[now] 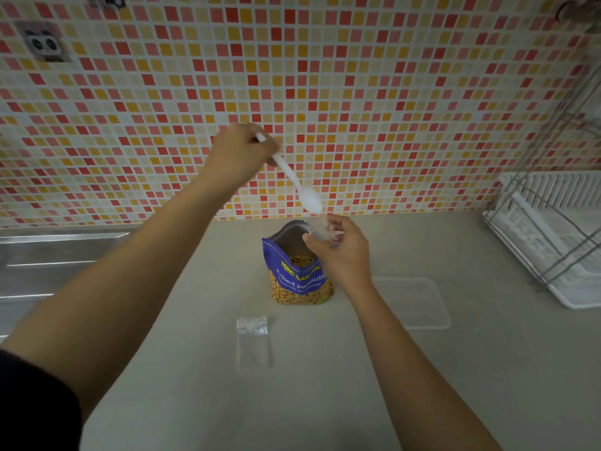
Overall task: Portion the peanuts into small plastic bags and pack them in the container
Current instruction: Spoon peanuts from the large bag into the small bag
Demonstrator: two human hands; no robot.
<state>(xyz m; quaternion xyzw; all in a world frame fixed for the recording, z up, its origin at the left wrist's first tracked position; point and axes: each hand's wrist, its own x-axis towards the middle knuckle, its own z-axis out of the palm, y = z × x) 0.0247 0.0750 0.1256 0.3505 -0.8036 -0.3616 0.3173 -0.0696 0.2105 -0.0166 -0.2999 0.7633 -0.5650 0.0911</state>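
Worktop: a pale beige worktop [325, 402] runs back to the wall.
Wall: small mosaic tiles [357, 76] in red, orange, pink and cream, with a socket [44, 43] high on the left.
Sink: the steel sink [48, 255] adjoins the worktop on the left.
Dish rack: a white dish rack [553, 229] stands at the right edge.
Peanut pouch: the blue peanut pouch [297, 281] stands upright and open mid-worktop, with peanuts [300, 260] showing inside.
Left hand: the left hand [239, 156] is raised, fingers [260, 141] curled round the handle of a white spoon [292, 180] whose bowl tilts down.
Right hand: the right hand [344, 255] has its fingers [312, 240] pinching a small plastic bag [320, 231] above the pouch mouth, just under the spoon bowl.
Spare bag: a spare bag [253, 341] lies flat in front of the pouch.
Container: the clear container [419, 304] sits right of the pouch.
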